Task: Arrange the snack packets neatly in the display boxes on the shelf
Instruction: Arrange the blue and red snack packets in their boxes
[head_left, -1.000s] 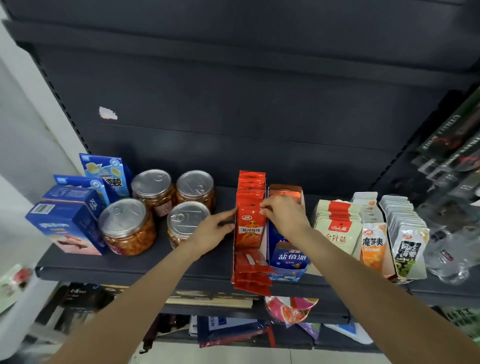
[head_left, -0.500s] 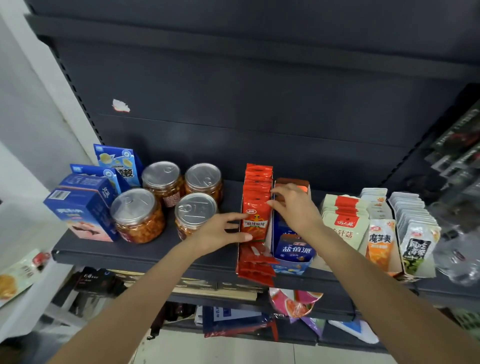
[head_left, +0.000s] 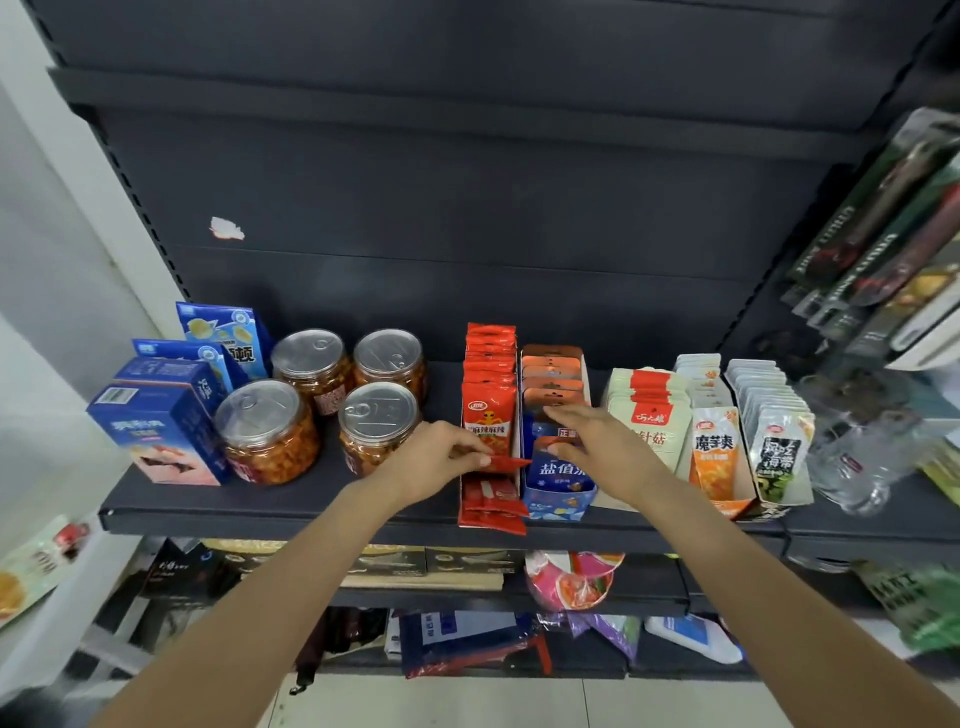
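A white-sided display box (head_left: 464, 467) stands on the dark shelf (head_left: 291, 501) and serves as the landmark here. It holds a row of red snack packets (head_left: 490, 374) standing upright from front to back, and several more red packets (head_left: 491, 506) lie flat and jumbled at its front end, spilling over the shelf edge. Just right of it, a blue box (head_left: 558, 488) holds upright packets with orange-brown tops (head_left: 551, 371). Further right of that stand beige packets with red labels (head_left: 644, 410), then a box of orange-and-white packets (head_left: 714, 447) and a box of grey-and-green packets (head_left: 779, 447). Left of the white-sided box sit four clear jars with metal pull-tab lids (head_left: 267, 431), and beyond them blue cartons (head_left: 156, 431).

The left hand (head_left: 431, 462) reaches in from the left and pinches one red packet (head_left: 506, 462) between thumb and fingertips, at the front of the white-sided box, just in front of the first standing packet. The right hand (head_left: 597, 447) hovers over the blue box, fingers spread and fairly straight, gripping nothing; whether it touches the packets below cannot be told.
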